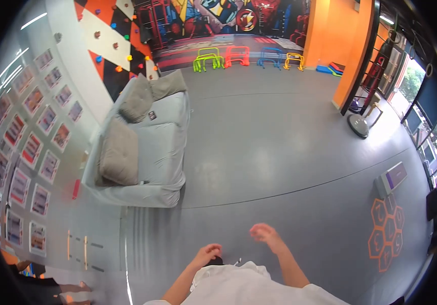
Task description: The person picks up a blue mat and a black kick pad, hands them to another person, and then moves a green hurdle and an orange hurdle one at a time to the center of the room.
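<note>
Fingers curled on left hand (207, 252), right hand (265, 234) loosely curled, both empty above grey floor (279, 152)

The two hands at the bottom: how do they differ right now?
The left hand sits lower and nearer the white shirt, fingers curled; the right hand is raised higher and further forward, blurred. Both are bare, hold nothing visible, and hang over the grey floor.

sofa (160, 147) left, cushions (119, 152) on it | hurdles (223, 57) far ahead | hands low centre
</note>
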